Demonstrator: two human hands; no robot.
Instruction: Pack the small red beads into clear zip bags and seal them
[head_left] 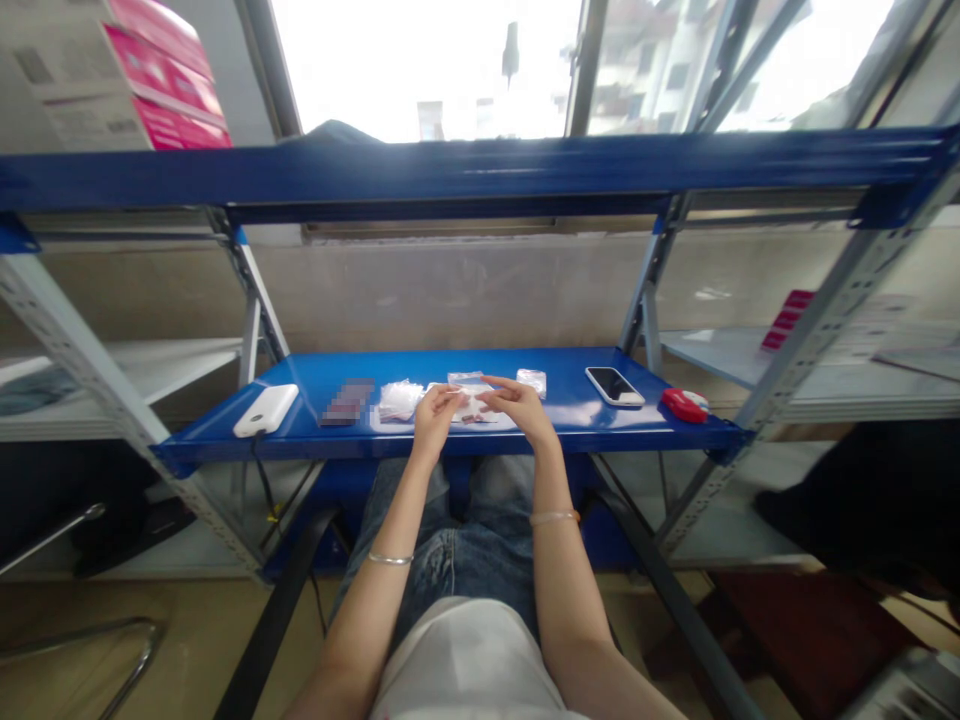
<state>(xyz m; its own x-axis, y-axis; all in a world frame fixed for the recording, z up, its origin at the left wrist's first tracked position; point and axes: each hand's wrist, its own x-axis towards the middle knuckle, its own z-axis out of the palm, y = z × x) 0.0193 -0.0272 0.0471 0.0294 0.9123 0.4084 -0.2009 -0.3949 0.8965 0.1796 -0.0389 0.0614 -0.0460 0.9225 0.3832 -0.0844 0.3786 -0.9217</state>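
Note:
Over the front of the blue shelf (577,432), my left hand (436,415) is closed, thumb and fingers pressed together. What it pinches is too small and blurred to name. Facing it from the right, my right hand (525,408) has its fingers stretched out and apart, with no held thing showing. Beneath and between the hands lie white and clear pieces (466,378), partly hidden by the fingers, and a few small brownish bits (472,418). A pile of clear plastic bags (400,399) is just left of my left hand. Beyond my right hand rests a small clear packet (532,382).
A white power bank-like device (266,410) with a cable lies at the left, beside a blurred-out patch (348,402). To the right are a phone (614,386) and a red and white object (685,405). A blue upper beam (480,168) crosses above; metal posts (817,320) flank the shelf.

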